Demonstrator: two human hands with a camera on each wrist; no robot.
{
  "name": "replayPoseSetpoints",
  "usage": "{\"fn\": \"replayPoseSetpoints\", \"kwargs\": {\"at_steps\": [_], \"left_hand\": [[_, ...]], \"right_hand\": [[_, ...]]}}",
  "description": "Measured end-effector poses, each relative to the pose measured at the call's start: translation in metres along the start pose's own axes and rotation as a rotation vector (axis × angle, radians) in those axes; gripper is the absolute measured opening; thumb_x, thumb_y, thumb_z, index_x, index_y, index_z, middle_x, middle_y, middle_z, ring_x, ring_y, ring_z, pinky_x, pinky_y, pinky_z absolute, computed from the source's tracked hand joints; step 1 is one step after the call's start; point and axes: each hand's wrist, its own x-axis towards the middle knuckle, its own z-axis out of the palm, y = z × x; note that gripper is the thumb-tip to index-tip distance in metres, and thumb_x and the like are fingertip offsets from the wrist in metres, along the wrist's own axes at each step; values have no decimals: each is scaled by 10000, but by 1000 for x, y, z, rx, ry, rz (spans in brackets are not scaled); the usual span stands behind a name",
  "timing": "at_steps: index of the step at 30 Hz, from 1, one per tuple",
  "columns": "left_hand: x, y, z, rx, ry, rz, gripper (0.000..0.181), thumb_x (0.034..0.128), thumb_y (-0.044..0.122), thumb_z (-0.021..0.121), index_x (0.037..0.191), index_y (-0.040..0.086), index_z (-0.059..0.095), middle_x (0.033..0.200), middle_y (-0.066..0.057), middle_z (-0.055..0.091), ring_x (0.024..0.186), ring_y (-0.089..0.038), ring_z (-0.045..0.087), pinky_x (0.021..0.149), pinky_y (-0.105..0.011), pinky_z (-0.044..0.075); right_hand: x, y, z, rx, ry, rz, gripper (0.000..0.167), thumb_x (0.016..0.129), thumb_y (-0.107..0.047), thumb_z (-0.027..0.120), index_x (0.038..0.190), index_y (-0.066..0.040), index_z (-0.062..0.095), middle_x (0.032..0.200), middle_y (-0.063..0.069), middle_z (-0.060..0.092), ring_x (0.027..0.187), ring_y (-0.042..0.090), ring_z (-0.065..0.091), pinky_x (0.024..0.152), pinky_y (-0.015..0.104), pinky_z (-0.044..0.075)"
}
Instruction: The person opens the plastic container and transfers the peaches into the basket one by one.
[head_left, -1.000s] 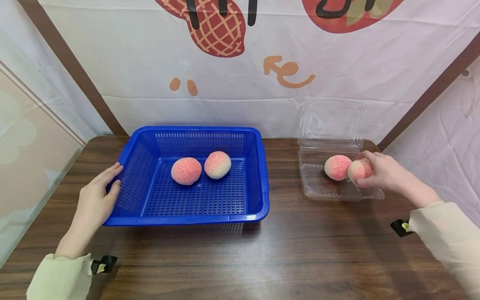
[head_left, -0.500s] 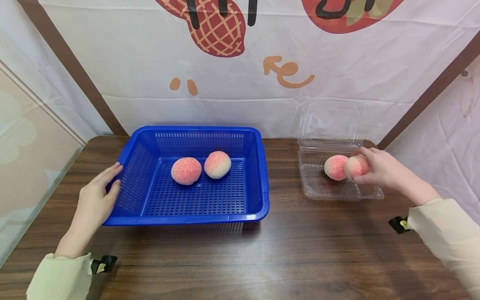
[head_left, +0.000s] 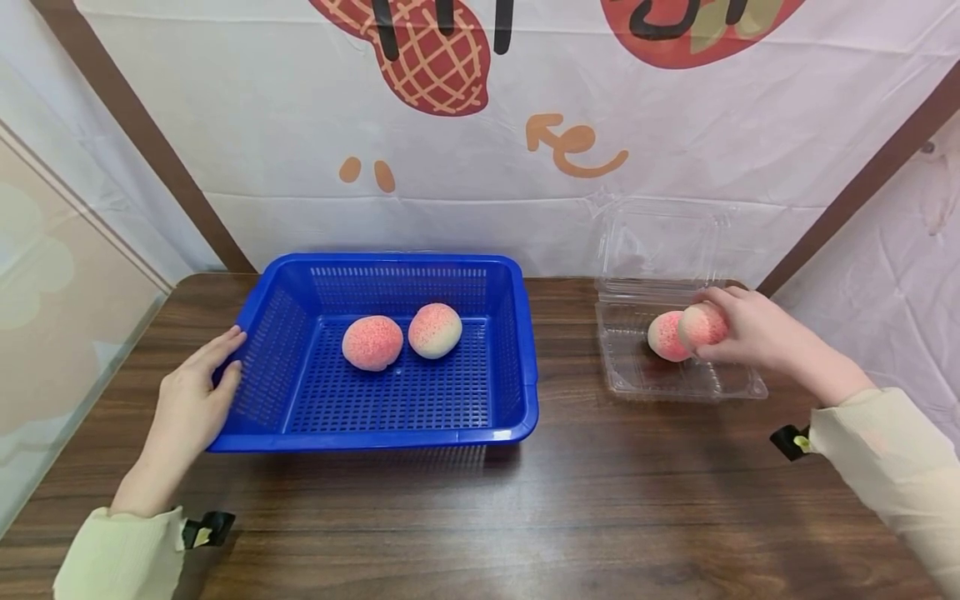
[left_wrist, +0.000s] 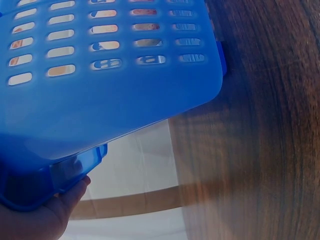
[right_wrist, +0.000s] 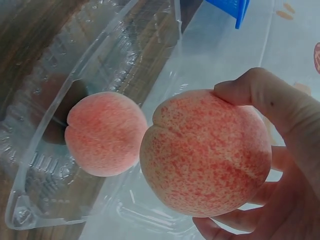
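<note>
My left hand [head_left: 191,396] grips the left rim of a blue plastic basket [head_left: 375,437], its thumb lying near the rim's edge. In the left wrist view the hand [left_wrist: 47,215] shows only partly, below the basket wall [left_wrist: 110,110]. Two pink and cream peaches [head_left: 372,342] lie inside the basket. On the right, my right hand [head_left: 753,329] holds a peach [head_left: 702,324] between thumb and fingers, above an opened clear plastic box [head_left: 622,367]. Another peach [right_wrist: 106,134] lies in that box, partly hidden behind the held peach in the head view.
The box's clear lid [head_left: 663,246] stands raised at the back, against a white printed cloth [head_left: 480,167]. Brown wood-grain table [head_left: 570,500] extends between the basket and the box and in front of them.
My right hand has raised the peach slightly and moved it left, so it now overlaps the other peach in the box. The left hand and the basket stay where they were.
</note>
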Motion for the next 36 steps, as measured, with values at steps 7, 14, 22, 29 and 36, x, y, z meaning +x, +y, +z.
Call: {"fn": "replayPoseSetpoints", "kwargs": {"at_steps": [7,14,22,29,36], "left_hand": [[-1,-1,-1,3,-3,-3,371,912,29,448,1267,-76,476,1327,-237,441,1198,-469,387,959,-593,286],[0,-1,-1,4,-7,-5,370,912,26,447,1267,-77,476,1326,-243,439,1196,-473,387,960,-595,285],[0,-2,0,5,2,0,367,909,22,455,1261,-78,482,1324,-237,445,1194,-469,393,961,-590,288],[1,-3,0,4,9,8,361,903,13,463,1248,-86,491,1309,-247,455,1183,-474,402,952,-593,293],[1,-3,0,5,7,6,363,904,15,460,1251,-86,488,1309,-250,453,1184,-476,399,950,-596,291]], "right_hand": [[4,-7,-4,-4,-9,-2,595,642,-224,767,1137,-3,524,1009,217,560,870,338,556,692,451,464],[6,-14,-7,1,-3,-19,607,640,-208,766,1153,-2,517,989,206,567,862,331,557,699,455,462],[10,-23,-12,13,8,-41,606,643,-200,764,1163,-9,518,999,203,580,877,335,554,724,455,447],[13,-29,-14,19,1,-37,621,633,-203,771,1171,-25,518,1025,212,575,915,355,540,742,470,444],[16,-32,-14,18,13,-69,587,626,-173,763,1145,-36,526,994,188,580,875,327,550,719,445,443]]}}
